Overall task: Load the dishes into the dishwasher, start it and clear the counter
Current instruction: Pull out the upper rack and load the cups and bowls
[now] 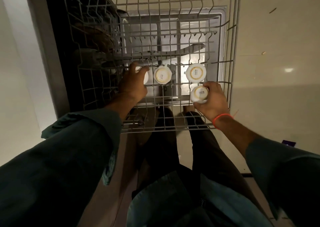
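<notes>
Two cups are being set upside down on the rack (232, 36). The right cup (199, 94), near the front right corner, is being gripped by the right hand (212, 100); the left cup (146, 77), half hidden, is being gripped by the left hand (133, 86).

The left hand (133, 84) hides most of what seems a cup (146, 77).

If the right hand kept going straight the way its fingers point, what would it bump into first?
Probably the upside-down white cup just beyond it on the wire rack. The right hand already holds another cup, so that held cup would likely touch first, though depth is hard to judge.
</notes>
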The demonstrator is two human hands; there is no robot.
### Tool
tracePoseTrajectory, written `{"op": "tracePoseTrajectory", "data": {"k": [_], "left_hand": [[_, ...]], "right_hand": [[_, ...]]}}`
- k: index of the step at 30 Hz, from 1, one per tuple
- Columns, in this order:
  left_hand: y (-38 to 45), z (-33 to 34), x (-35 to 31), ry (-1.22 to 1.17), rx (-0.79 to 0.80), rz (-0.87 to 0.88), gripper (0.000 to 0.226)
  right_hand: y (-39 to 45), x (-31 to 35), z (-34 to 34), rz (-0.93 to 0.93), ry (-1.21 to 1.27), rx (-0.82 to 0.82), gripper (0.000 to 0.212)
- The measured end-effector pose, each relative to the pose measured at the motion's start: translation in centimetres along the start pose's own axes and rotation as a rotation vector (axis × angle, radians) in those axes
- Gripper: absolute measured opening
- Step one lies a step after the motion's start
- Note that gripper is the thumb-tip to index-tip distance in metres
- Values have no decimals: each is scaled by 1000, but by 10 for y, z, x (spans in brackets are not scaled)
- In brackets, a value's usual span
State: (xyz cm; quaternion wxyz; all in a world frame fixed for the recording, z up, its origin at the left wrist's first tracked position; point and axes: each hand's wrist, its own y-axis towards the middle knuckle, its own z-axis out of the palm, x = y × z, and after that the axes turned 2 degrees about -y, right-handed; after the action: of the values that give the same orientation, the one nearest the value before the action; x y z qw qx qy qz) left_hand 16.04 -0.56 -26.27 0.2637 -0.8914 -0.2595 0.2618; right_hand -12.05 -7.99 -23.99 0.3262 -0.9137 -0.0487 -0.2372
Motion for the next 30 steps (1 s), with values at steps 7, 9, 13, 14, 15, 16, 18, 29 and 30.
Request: {"op": "tracePoseTrajectory", "data": {"k": [7,9,13,14,15,16,18,29,30], "left_hand": [[-6,3,-2,-32,-6,-1,77],[-11,7,-2,-34,-14,-20,82],[-25,12,-5,-14,-68,-18,87],[-29,13,-6,-11,-78,-17,87],[-32,13,-8,-10,-81,-22,88],[-35,13,-10,-9,-79,-30,89],[-40,14,-11,-12,-74,-39,89],[-71,19,-24,23,-140,-111,92],[-75,20,-27,8,-144,-122,92]], "right_hand": [[-3,-7,6,-88,-144,-22,69],[-3,-7,5,-95,-125,10,71],[-3,-10,5,-150,-119,10,75],[-2,-10,5,-164,-141,18,75],[-1,-12,5,-178,-168,27,76],[0,-13,5,-194,-199,34,76],[2,-14,5,-231,-265,47,77],[0,-13,-1,-4,-86,-5,78],[1,-12,-2,18,-70,-2,76]]}}
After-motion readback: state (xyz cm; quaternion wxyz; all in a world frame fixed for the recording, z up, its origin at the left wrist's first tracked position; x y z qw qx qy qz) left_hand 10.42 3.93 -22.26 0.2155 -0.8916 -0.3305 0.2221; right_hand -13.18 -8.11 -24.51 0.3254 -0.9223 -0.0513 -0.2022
